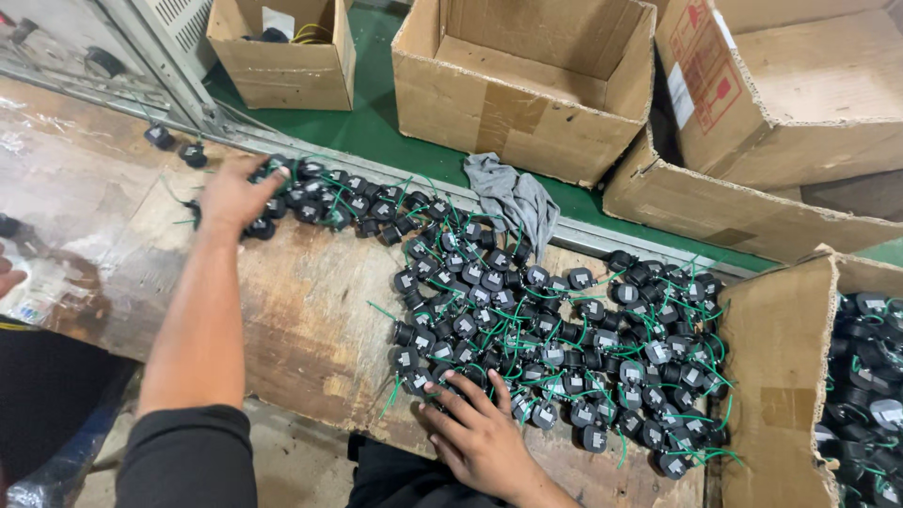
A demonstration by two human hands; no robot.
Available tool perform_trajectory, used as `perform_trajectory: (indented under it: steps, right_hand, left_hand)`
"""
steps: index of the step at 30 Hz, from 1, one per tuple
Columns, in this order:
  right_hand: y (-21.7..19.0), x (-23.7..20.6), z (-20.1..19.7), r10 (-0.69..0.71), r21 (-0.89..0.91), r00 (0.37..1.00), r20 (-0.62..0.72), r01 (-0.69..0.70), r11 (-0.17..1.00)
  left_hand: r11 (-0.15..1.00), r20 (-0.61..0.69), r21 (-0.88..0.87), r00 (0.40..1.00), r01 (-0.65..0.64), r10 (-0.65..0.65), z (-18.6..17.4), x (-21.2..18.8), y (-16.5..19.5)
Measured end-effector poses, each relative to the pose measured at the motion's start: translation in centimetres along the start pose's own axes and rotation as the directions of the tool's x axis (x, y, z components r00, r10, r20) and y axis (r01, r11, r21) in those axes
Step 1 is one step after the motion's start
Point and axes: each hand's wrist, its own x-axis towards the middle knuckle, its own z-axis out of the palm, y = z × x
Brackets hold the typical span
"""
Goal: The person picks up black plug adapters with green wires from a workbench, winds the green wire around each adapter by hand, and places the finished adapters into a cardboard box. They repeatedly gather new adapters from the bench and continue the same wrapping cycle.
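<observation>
Coils (527,329) lie heaped under left hand (235,193) and right hand (480,433) fingers (451,390).

Grey rag (513,196), cardboard boxes (527,89), green floor (376,122).

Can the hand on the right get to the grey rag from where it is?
Probably yes, with a long stretch. The right hand rests at the near edge of the pile of black parts; the grey rag lies beyond it, with nothing tall between.

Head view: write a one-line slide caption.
Left hand and right hand reach into black coil parts with green wires spread on a worn wooden bench.
</observation>
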Motion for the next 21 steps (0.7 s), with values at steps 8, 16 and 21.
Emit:
perform_trajectory:
  steps: [8,16,21]
  right_hand:
    - [-0.4,0.1,-0.4,0.01,-0.004,1.0,0.012,-0.01,1.0]
    - [-0.7,0.2,-0.5,0.032,-0.014,0.999,0.005,-0.032,0.999]
    - [-0.6,0.2,-0.5,0.019,-0.011,1.0,0.015,-0.019,1.0]
  left_hand:
    - [0.965,-0.05,0.008,0.964,-0.262,0.262,6.5,-8.5,1.4]
    - [0.913,-0.16,-0.229,0.939,-0.336,0.305,10.6,-15.0,3.3]
    - [0.859,-0.282,-0.277,0.891,-0.431,0.356,9.7,-16.4,1.7]
